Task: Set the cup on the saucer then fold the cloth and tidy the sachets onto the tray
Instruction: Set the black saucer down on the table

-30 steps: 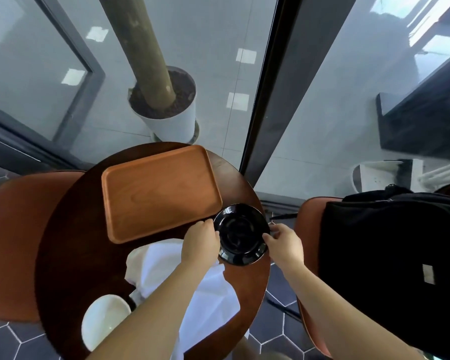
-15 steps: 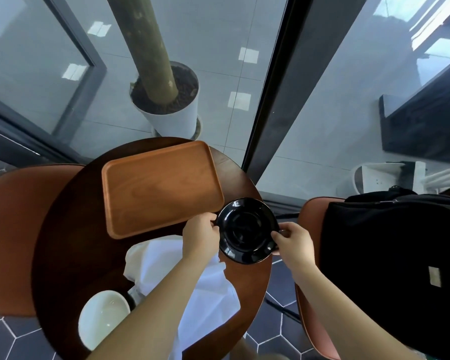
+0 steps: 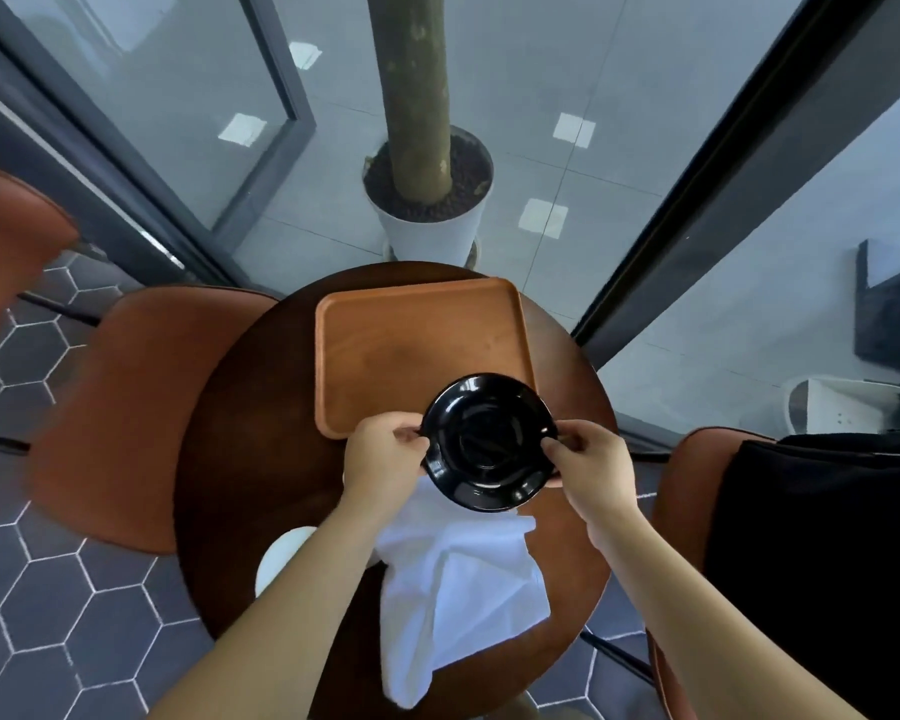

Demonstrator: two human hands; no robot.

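Head view: both arms reach forward over round table (image 3: 250, 433), wrists bent in toward each other. Left hand (image 3: 385, 454) pinches left rim of black saucer (image 3: 489, 441), fingers curled. Right hand (image 3: 591, 465) pinches right rim, fingers curled too. Saucer over near right corner of wooden tray (image 3: 411, 345) and top of white cloth (image 3: 458, 589); lifted or resting, cannot tell. White cup (image 3: 281, 558) near table's left edge, partly hidden by left arm.

round table (image 3: 240, 449), brown chairs (image 3: 126, 407), potted trunk (image 3: 419, 96)
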